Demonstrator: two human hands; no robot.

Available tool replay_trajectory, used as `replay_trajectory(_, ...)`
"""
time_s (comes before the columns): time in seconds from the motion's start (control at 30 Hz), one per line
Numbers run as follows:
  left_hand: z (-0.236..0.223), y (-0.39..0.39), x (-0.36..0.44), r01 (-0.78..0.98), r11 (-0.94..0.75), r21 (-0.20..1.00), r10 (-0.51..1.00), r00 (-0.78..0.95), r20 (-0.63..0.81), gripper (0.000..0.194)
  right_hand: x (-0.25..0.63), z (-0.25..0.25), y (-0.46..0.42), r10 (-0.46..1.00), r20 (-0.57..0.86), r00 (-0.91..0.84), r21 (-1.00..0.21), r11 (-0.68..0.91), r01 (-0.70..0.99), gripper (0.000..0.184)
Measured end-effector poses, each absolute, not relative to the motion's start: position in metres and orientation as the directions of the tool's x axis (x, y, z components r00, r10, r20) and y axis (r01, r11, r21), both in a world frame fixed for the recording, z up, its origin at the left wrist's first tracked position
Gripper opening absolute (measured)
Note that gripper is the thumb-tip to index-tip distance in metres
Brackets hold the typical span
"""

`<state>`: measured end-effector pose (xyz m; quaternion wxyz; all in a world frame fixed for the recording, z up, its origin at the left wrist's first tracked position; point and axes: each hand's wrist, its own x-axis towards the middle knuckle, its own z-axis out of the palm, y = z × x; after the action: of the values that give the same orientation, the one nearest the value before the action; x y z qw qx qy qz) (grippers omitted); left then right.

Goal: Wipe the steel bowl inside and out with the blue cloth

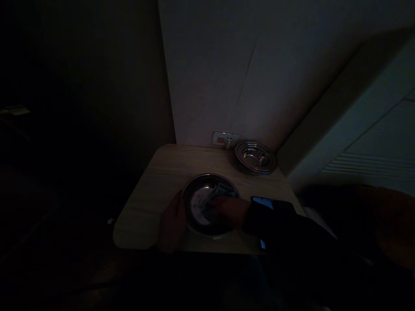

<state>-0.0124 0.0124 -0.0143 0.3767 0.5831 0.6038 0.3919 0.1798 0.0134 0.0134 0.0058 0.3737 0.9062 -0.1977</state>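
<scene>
A round metal basin (pixel 197 206) rests on a small wooden-topped table (pixel 152 190) in dim light. My left hand (pixel 171 222) is at its left side, with the fingers closed on the rim. Inside the basin, my right hand (pixel 229 211) presses a greenish cloth (pixel 221 190) against the inner surface. The fingers of that hand are bunched on the cloth and partly lost in the dark. Some of the cloth spreads out beyond them toward the far rim.
Several nested metal basins (pixel 256 158) stand at the back right corner, against the wall. A wall socket (pixel 226 139) with a plug sits just above the table. Under my right forearm lies a phone (pixel 263 201) with a lit screen. A pale panelled surface (pixel 366 142) rises at the right.
</scene>
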Motion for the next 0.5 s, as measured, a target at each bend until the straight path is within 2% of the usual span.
replay_trajectory(0.07,-0.014,0.013,-0.014,0.437,0.013,0.899,0.999,-0.032,0.002,0.042,0.16,0.01,0.019,0.774,-0.104,-0.625,-0.337,0.563,0.754,0.04)
replay_trajectory(0.17,-0.012,0.014,-0.016,0.477,0.032,0.878,0.999,-0.045,-0.012,0.044,0.13,0.009,0.026,0.816,-0.1,-0.569,-0.368,0.501,0.784,0.034)
replay_trajectory(0.4,-0.009,0.011,-0.01,0.459,0.105,0.882,0.991,-0.122,-0.055,0.04,0.163,0.029,-0.003,0.696,-0.272,-0.664,-0.472,0.505,0.723,0.027)
replay_trajectory(0.5,-0.013,0.009,-0.005,0.403,0.087,0.911,0.992,-0.122,-0.041,0.041,0.163,0.027,-0.007,0.713,-0.238,-0.66,-0.524,0.478,0.705,0.03)
